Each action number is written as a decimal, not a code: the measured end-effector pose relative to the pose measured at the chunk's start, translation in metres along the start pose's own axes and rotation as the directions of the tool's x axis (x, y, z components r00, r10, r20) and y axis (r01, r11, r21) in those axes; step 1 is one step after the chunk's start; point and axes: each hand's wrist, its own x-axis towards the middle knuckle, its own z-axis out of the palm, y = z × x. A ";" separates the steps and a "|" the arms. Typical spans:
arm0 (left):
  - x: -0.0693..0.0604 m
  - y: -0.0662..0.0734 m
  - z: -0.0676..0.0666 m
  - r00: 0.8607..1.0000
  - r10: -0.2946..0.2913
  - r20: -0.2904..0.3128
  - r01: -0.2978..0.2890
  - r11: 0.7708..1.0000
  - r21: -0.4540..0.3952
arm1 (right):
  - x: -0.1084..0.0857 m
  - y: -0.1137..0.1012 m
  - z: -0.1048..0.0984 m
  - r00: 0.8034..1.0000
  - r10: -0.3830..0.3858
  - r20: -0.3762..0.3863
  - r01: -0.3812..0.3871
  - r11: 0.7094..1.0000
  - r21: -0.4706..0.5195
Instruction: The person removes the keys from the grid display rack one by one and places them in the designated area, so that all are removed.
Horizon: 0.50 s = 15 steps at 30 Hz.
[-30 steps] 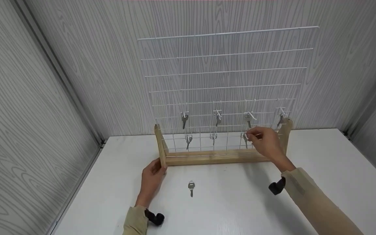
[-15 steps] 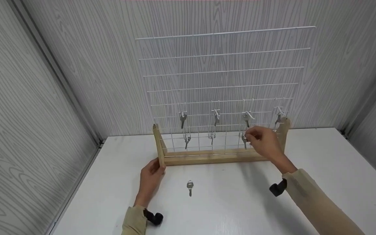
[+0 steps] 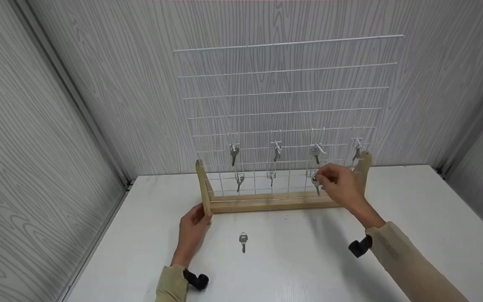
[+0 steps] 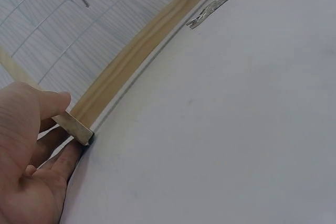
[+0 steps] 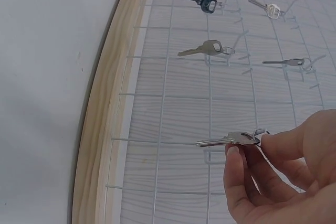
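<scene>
At the lower right of the wire grid, my right hand (image 3: 342, 184) pinches a key (image 5: 236, 139) by its small ring. The key's blade points away from the fingers, and a wire hook is close behind it, partly hidden by the hand. My left hand (image 3: 193, 230) grips the front end of the left wooden side piece (image 4: 76, 128), thumb on one side and fingers on the other. Several other keys hang from hooks on the grid, among them one key (image 3: 235, 155) at upper left and another (image 3: 240, 183) below it. A loose key (image 3: 243, 242) lies on the white table.
The white wire grid (image 3: 287, 92) stands upright in a wooden base (image 3: 275, 204). Behind it rises a wood-grain panel (image 3: 99, 84), with side panels left and right. White table surface (image 3: 292, 260) extends in front of the base.
The key in my right hand has shifted slightly down and outward, a little off the grid's hook. My left hand stays on the wooden side piece.
</scene>
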 end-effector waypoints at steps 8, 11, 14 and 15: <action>-0.002 0.001 -0.001 1.000 -0.002 0.010 0.003 1.000 -0.016 | -0.003 -0.003 0.001 1.000 0.001 -0.005 -0.001 1.000 0.002; -0.002 0.001 -0.001 1.000 -0.004 0.011 0.005 1.000 -0.020 | -0.005 -0.004 0.001 1.000 -0.002 -0.006 0.002 1.000 0.006; -0.002 0.001 -0.001 1.000 -0.005 0.013 0.005 1.000 -0.027 | -0.007 -0.006 0.001 1.000 -0.005 -0.008 0.005 1.000 0.005; -0.002 0.001 -0.001 1.000 -0.003 0.014 0.004 1.000 -0.029 | -0.008 -0.006 0.001 1.000 -0.010 -0.008 0.010 1.000 0.003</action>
